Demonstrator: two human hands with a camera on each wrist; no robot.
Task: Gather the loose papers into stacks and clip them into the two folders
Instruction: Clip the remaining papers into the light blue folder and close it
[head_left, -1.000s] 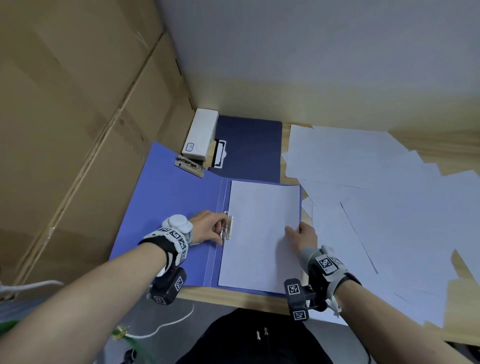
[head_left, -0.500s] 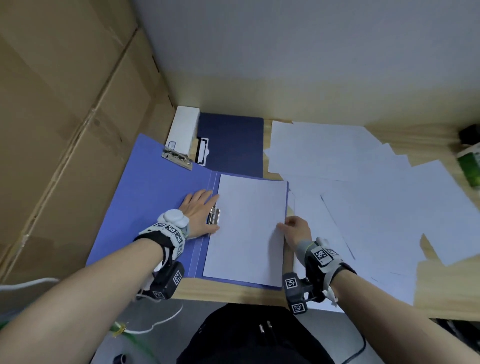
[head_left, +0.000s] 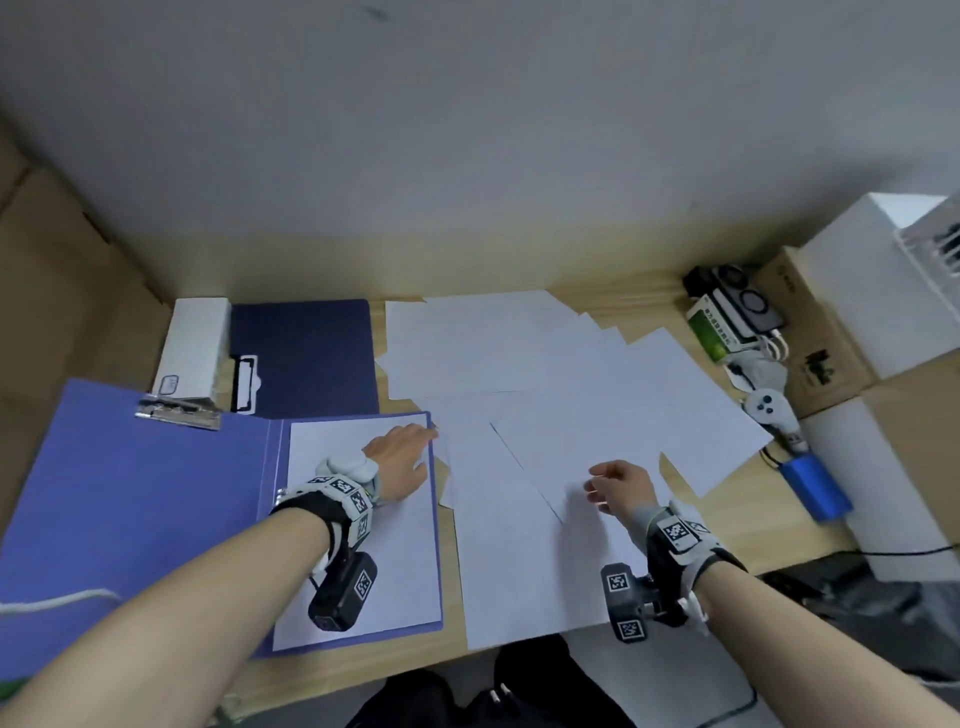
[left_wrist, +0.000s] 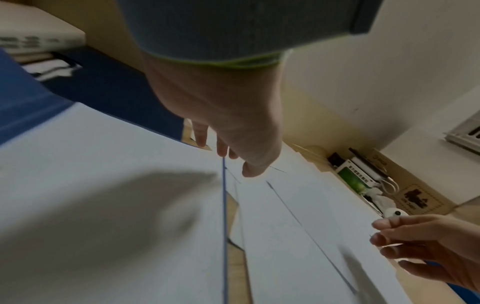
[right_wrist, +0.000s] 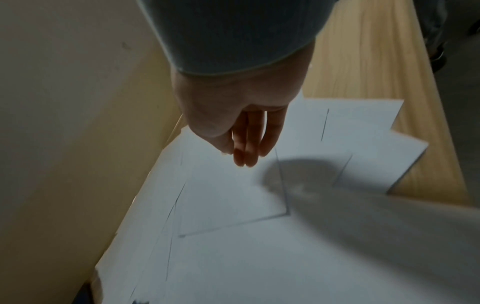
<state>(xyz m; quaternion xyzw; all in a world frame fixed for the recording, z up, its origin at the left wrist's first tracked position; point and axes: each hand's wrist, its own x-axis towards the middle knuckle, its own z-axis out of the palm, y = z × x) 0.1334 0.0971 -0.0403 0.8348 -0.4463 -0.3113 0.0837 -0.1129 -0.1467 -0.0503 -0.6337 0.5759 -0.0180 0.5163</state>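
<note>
The open light-blue folder (head_left: 130, 499) lies at the desk's left with a paper stack (head_left: 358, 540) inside. The left hand (head_left: 400, 460), fingers straight, reaches over its far corner, fingertips hidden. The right hand (head_left: 618, 486) hovers loosely curled, empty, above the scattered loose papers (head_left: 597, 395); the dark folder (head_left: 306, 353) sits behind.

Your head view is evenly lit but soft, bending at the edges. Both wrist views are dim and motion-smeared; blurred shadows fall across the loose papers (right_wrist: 233, 257), and their corners darken.
</note>
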